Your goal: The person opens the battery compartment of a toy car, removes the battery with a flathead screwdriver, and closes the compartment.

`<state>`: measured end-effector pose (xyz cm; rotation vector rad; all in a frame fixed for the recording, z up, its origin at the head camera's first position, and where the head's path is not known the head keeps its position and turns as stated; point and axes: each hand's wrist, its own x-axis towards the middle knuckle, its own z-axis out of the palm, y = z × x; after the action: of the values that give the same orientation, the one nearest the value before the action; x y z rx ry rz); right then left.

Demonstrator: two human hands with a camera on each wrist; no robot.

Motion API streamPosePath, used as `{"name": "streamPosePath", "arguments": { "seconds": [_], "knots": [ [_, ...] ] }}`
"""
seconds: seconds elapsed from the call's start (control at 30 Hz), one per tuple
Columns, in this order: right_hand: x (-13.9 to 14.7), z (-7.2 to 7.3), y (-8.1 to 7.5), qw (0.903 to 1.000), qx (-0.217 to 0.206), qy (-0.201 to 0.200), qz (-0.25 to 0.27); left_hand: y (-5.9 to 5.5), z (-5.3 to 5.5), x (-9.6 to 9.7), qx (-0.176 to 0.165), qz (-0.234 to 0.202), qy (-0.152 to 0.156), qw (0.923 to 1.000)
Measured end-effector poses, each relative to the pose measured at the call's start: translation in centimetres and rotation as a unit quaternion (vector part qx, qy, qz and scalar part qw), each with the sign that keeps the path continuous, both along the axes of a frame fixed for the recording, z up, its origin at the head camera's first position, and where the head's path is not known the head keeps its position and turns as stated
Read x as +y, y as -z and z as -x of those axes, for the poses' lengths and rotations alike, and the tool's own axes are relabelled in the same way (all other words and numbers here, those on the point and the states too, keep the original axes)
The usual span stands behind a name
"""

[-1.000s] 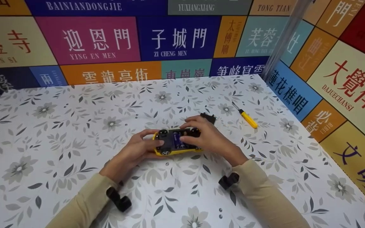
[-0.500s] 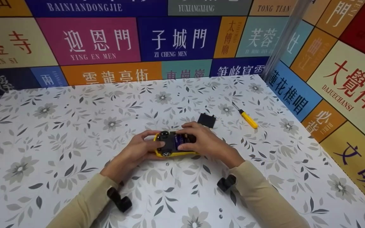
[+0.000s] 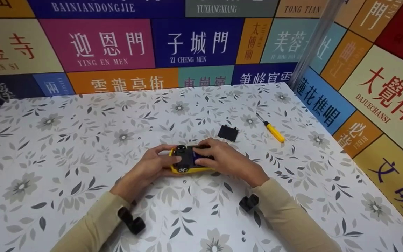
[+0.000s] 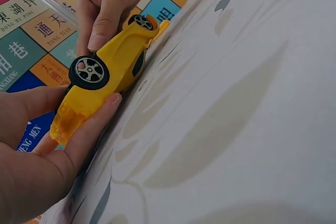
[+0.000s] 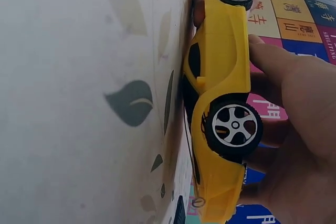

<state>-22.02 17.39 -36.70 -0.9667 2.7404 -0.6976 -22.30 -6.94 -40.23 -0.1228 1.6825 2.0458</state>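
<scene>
A yellow toy car (image 3: 194, 170) lies wheels up, its black underside (image 3: 186, 157) facing the head camera. My left hand (image 3: 152, 162) grips one end, thumb on the underside and fingers along the body; the left wrist view shows this grip on the yellow bodywork (image 4: 113, 72). My right hand (image 3: 229, 159) is over the battery bay, thumb and index finger at the two ends of a purple-blue battery (image 3: 195, 155). Most of the bay is hidden beneath that hand. From the right side, the right wrist view shows the car's spoked wheel (image 5: 234, 125) close to the right fingers.
A black battery cover (image 3: 228, 133) rests just beyond the right hand. Farther right lies a yellow-handled screwdriver (image 3: 274, 132), its tip pointing away. The floral tablecloth (image 3: 82, 140) reaches back to a wall of coloured panels (image 3: 96, 45).
My right hand has shifted left and lower over the battery bay, covering more of the batteries and uncovering the black cover behind it. The left hand keeps its grip, and the car has barely moved.
</scene>
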Motion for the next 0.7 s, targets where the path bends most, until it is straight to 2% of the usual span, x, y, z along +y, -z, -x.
{"name": "streamPosePath", "arguments": {
  "seconds": [0.13, 0.3, 0.5, 0.7],
  "knots": [
    [0.07, -0.01, 0.15, 0.9998, 0.007, -0.020, 0.004, 0.04, -0.04, 0.02, 0.002, 0.002, -0.003, 1.0000],
    [0.44, 0.04, -0.07, 0.9989, 0.016, -0.004, 0.045, -0.10, -0.12, 0.12, 0.008, 0.014, -0.004, 0.9999],
    [0.45, 0.15, -0.29, 0.9990, -0.012, -0.001, 0.043, -0.11, -0.06, 0.06, 0.003, 0.013, 0.001, 0.9999],
    [0.19, 0.23, 0.00, 0.9976, -0.024, -0.006, 0.065, -0.23, -0.07, 0.08, -0.006, 0.025, -0.001, 0.9997]
  ]
}}
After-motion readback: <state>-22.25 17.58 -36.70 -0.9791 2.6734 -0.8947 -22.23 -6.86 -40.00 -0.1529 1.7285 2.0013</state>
